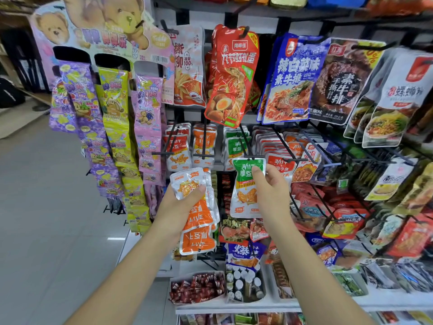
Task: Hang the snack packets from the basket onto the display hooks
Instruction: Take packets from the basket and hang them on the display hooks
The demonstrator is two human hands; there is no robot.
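My right hand (pixel 269 191) pinches a green-topped snack packet (pixel 246 198) near its upper edge, and the packet's top sits at the tip of a black display hook (pixel 244 146). Behind it on that hook hang more green packets (pixel 235 146). My left hand (pixel 185 202) grips a stack of orange and white snack packets (pixel 199 231), held upside down and fanned downward. No basket is in view.
Black hooks to the left carry orange packets (pixel 203 144), and red packets (pixel 280 165) hang to the right. Large red, blue and brown bags (pixel 234 73) hang above. A bear-printed candy stand (pixel 105 109) stands at left. Bins of small items (pixel 199 287) sit below.
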